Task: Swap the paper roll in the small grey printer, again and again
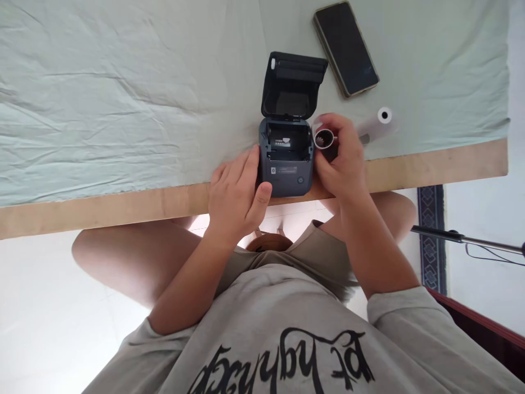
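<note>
A small dark blue-grey label printer (283, 178) stands at the table's front edge, its black lid (292, 87) raised. Its paper bay shows a small white label inside and no roll. My left hand (235, 194) rests against the printer's left side, fingers stretched out and thumb near its front corner. Just to the right of the printer, my right hand (340, 156) grips a small white paper roll (324, 139) with a wide dark hollow core. Its open end faces up. Part of the roll is hidden behind my fingers.
Beyond my right hand stands another white paper roll (379, 123) with a narrow core. Farther back lies a dark phone (346, 48) in a case. A pale green cloth (143, 98) covers the table, leaving a bare wooden front edge (102, 208).
</note>
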A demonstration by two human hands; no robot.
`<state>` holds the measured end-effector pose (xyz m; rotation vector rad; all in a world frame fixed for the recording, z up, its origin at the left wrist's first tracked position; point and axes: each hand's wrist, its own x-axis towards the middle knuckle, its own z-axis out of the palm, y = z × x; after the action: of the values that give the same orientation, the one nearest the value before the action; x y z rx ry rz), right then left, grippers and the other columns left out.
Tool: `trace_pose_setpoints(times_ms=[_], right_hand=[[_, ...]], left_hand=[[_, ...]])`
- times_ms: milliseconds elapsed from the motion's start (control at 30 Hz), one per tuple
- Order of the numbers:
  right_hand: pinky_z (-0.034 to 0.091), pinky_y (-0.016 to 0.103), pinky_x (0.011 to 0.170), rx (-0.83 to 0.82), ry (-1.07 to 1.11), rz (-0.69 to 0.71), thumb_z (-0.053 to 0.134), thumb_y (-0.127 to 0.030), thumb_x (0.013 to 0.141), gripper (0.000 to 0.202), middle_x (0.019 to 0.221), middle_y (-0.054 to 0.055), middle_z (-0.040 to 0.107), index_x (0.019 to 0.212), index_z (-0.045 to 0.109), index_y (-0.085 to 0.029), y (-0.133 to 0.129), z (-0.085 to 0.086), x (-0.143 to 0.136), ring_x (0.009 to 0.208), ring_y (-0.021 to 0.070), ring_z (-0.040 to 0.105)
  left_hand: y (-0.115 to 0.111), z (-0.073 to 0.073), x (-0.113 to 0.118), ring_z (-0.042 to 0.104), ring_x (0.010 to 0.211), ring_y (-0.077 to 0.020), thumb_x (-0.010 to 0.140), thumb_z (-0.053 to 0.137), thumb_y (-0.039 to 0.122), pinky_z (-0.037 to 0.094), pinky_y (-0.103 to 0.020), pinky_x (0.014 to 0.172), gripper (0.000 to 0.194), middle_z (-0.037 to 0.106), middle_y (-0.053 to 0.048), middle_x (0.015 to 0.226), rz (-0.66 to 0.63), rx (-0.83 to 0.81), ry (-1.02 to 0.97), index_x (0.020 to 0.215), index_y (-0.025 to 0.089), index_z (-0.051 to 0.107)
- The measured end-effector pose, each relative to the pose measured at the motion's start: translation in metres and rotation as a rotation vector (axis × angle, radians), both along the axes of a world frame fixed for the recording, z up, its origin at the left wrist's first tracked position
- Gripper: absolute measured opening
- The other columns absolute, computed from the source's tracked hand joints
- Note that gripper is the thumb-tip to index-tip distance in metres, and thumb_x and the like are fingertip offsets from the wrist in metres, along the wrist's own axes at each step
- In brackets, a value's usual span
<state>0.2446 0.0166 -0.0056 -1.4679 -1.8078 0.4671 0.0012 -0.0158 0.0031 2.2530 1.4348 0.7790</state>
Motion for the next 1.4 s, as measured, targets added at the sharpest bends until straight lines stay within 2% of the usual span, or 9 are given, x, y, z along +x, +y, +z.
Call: trace_pose_setpoints(times_ms=[67,233,400,567,733,867,1033,1167,1400], right_hand=[[0.057,0.052,0.104,-0.002,0.016,-0.018,0.06,-0.019,0.088,0.049,0.118,0.004,0.069,0.134,0.05,-0.032,0.0,-0.001,0.0,0.11,0.0238,0.068],[0.056,0.052,0.105,0.077,-0.1,-0.012,0.062,-0.016,0.084,0.039,0.126,0.007,0.064,0.12,0.061,-0.031,0.001,-0.004,0.001,0.119,0.0266,0.065],[0.057,0.051,0.102,0.034,-0.045,-0.009,0.06,-0.017,0.088,0.053,0.124,0.005,0.066,0.137,0.048,-0.034,0.0,-0.006,0.003,0.114,0.0252,0.067],[0.053,0.056,0.108,0.075,-0.094,0.029,0.061,-0.017,0.087,0.05,0.13,0.008,0.062,0.134,0.052,-0.032,0.001,-0.006,0.006,0.124,0.0286,0.062],[0.054,0.056,0.107,0.065,-0.07,0.046,0.054,-0.02,0.092,0.055,0.135,0.008,0.061,0.144,0.043,-0.035,0.001,-0.005,0.004,0.124,0.0274,0.062],[0.054,0.056,0.108,0.057,-0.077,0.01,0.056,-0.027,0.094,0.048,0.132,0.008,0.061,0.141,0.048,-0.034,0.0,-0.006,0.003,0.123,0.0277,0.062],[0.056,0.055,0.107,0.002,-0.043,0.009,0.054,-0.034,0.096,0.05,0.138,0.008,0.06,0.144,0.042,-0.034,-0.002,-0.005,0.004,0.121,0.0262,0.063],[0.052,0.057,0.111,-0.013,-0.095,0.001,0.055,-0.034,0.096,0.047,0.135,0.008,0.06,0.142,0.047,-0.034,-0.001,-0.003,-0.001,0.124,0.0277,0.061],[0.06,0.048,0.095,0.07,0.097,-0.056,0.047,-0.042,0.101,0.049,0.129,0.006,0.062,0.149,0.04,-0.039,0.0,-0.025,0.017,0.115,0.0253,0.067]], left_hand=[[0.0,0.0,0.0,0.063,0.127,-0.032,0.106,0.003,0.063,0.04,-0.044,0.108,0.084,0.064,-0.02,0.144,0.001,-0.002,0.004,0.151,0.008,0.05],[0.0,-0.001,0.0,0.062,0.127,-0.0325,0.106,0.003,0.064,0.04,-0.044,0.108,0.084,0.063,-0.019,0.146,0.004,-0.011,0.013,0.152,0.011,0.049],[0.0,0.001,0.001,0.063,0.125,-0.0315,0.105,0.001,0.065,0.042,-0.046,0.107,0.086,0.063,-0.02,0.145,0.006,-0.021,0.013,0.152,0.01,0.048],[0.0,0.0,0.001,0.063,0.125,-0.0321,0.106,0.002,0.064,0.041,-0.045,0.107,0.088,0.063,-0.021,0.144,0.008,-0.009,0.021,0.151,0.007,0.05],[-0.001,-0.001,0.001,0.062,0.128,-0.0316,0.106,0.003,0.064,0.04,-0.044,0.108,0.085,0.063,-0.019,0.146,0.009,-0.007,0.017,0.152,0.01,0.049],[-0.001,0.0,0.001,0.062,0.128,-0.0318,0.106,0.003,0.064,0.04,-0.044,0.108,0.085,0.063,-0.02,0.145,0.008,-0.015,0.018,0.152,0.009,0.049],[-0.001,0.002,0.001,0.061,0.129,-0.0302,0.104,-0.001,0.067,0.039,-0.043,0.109,0.086,0.062,-0.016,0.147,0.016,-0.05,0.037,0.155,0.016,0.045],[-0.001,0.003,0.001,0.06,0.131,-0.0315,0.104,-0.001,0.066,0.038,-0.043,0.111,0.087,0.061,-0.018,0.148,0.01,-0.063,0.042,0.154,0.012,0.047],[-0.001,0.001,0.002,0.061,0.13,-0.0334,0.104,0.004,0.066,0.039,-0.045,0.11,0.085,0.062,-0.019,0.146,0.017,-0.052,0.012,0.153,0.013,0.048]])
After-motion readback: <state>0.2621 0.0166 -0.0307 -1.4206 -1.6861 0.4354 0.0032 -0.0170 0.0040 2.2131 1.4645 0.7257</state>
